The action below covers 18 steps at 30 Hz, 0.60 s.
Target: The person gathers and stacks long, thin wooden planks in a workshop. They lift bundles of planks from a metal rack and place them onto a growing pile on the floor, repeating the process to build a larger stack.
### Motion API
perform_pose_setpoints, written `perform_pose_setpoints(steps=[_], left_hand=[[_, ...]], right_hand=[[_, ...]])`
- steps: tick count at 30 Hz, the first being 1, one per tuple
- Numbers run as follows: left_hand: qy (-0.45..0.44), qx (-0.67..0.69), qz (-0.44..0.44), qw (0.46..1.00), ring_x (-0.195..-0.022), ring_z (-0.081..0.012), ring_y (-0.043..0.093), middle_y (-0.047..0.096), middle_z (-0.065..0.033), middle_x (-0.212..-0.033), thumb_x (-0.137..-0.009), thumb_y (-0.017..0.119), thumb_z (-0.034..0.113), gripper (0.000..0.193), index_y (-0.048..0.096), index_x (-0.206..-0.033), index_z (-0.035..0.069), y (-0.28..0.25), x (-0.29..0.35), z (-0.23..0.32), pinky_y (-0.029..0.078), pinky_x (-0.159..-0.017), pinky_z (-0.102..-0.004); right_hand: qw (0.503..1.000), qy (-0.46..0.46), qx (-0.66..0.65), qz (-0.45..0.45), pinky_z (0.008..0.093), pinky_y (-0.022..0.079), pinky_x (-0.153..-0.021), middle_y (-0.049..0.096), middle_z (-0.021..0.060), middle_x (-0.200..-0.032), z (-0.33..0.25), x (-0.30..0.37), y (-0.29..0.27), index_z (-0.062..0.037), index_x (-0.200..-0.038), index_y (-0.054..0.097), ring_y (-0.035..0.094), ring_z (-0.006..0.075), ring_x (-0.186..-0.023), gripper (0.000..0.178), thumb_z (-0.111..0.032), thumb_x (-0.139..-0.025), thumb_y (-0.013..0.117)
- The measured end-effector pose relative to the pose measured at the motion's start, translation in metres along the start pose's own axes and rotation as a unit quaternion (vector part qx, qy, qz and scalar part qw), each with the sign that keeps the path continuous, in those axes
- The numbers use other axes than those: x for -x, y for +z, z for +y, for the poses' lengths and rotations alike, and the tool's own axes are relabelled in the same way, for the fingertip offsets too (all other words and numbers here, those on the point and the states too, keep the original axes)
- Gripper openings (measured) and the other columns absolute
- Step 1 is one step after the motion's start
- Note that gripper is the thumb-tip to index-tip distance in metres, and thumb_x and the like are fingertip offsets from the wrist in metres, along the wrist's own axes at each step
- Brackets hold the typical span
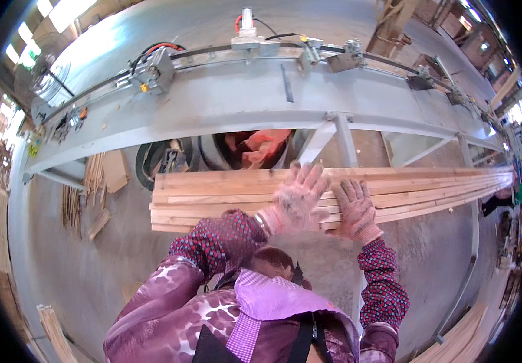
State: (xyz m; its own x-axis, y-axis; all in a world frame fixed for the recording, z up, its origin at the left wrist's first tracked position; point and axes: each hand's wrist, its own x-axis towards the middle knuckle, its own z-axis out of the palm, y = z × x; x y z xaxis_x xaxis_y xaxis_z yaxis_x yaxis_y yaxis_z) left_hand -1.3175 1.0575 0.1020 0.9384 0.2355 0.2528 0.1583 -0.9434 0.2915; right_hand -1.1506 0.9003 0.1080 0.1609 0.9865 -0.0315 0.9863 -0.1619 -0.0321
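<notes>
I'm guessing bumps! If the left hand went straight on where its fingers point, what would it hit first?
Past the boards, the left hand would probably meet the pale metal supports under the bench first; depth is unclear.

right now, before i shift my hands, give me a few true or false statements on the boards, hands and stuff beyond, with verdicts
1. The left hand and the right hand are both over the stack of boards. True.
2. The right hand is clenched into a fist. False: its fingers are stretched out over the boards.
3. Both hands are uncovered. False: they wear pinkish, soiled gloves.
4. A pale grey metal frame runs across beyond the boards. True.
5. Something red lies on top of the boards. False: the red material is in a dark round container beyond them.
6. The right sleeve is dark with small coloured spots. True.
</notes>
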Motion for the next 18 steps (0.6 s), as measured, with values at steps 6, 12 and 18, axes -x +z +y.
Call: perform_pose_setpoints(steps=[6,12,18], left_hand=[[-0.219,-0.023,-0.236,0.946,-0.129,-0.0364,0.053,0.057,-0.0206,-0.135,-0.084,0.060,0.060,0.076,0.054,-0.135,0.005,-0.035,-0.019,-0.078,0.037,-0.109,-0.0535],[-0.275,0.114,-0.336,0.894,-0.122,-0.0348,0.061,0.068,-0.0151,-0.125,-0.080,0.060,0.070,0.074,0.072,-0.114,0.005,-0.016,-0.016,-0.120,0.047,-0.102,-0.0456],[-0.209,-0.027,-0.240,0.948,-0.105,-0.0291,0.070,0.072,-0.0115,-0.108,-0.088,0.057,0.060,0.052,0.071,-0.110,0.014,-0.041,0.001,-0.073,0.055,-0.079,-0.0551]], right_hand=[[0.998,-0.017,-0.013,0.057,0.0596,0.022,-0.118,0.049,0.0210,-0.141,-0.002,-0.003,0.014,-0.0045,-0.136,0.052,0.040,0.0416,-0.136,0.113,-0.053,-0.041,0.090],[0.998,-0.032,-0.021,0.057,0.0598,0.022,-0.119,0.048,0.0208,-0.142,0.001,-0.004,0.021,-0.0055,-0.139,0.048,0.039,0.0409,-0.137,0.118,-0.051,-0.039,0.091],[0.996,-0.039,-0.029,0.075,0.0575,0.022,-0.120,0.044,0.0204,-0.146,-0.002,-0.005,0.018,-0.0063,-0.140,0.046,0.037,0.0402,-0.139,0.118,-0.050,-0.040,0.092]])
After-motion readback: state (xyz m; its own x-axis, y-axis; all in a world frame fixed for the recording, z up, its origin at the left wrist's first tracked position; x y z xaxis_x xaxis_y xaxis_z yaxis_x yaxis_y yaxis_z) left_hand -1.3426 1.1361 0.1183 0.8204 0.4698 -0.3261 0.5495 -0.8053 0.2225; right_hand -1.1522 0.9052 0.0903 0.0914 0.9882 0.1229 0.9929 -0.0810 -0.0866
